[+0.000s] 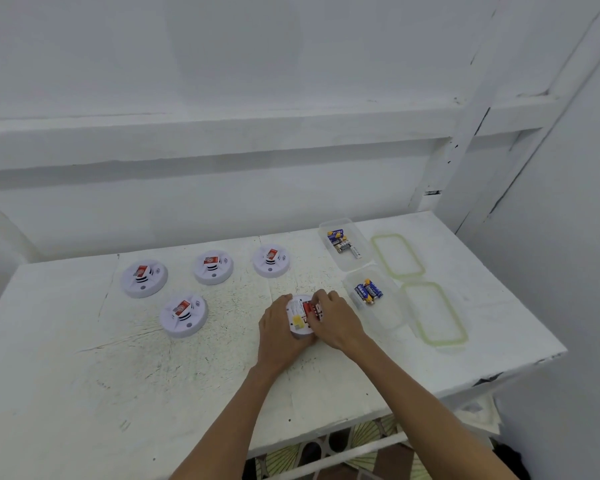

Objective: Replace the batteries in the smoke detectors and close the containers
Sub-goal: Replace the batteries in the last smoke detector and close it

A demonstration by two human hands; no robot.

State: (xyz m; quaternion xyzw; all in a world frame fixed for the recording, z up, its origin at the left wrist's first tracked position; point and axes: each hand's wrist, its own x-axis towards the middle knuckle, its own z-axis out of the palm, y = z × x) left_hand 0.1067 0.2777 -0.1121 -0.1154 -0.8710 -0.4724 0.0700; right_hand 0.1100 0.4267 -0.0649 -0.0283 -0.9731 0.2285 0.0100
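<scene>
Presently, the round white plastic smoke detector point(298, 319) lies back-up on the desk point(187, 393), cupped in the grip of the left hand point(278, 332). The right hand point(333, 318) pinches its red battery bay; the clear plastic battery container point(392, 318) sits just right, nearer that hand.

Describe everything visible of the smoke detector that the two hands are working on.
The round white plastic smoke detector is held back-up, low over the white painted table, just left of the nearer clear plastic container. Its back shows a white printed label, a small yellow patch and red parts in an opening near the middle. The left hand grips its left and near rim. The right hand covers its right side, fingertips curled onto the red parts; whether they pinch anything cannot be told.
</scene>
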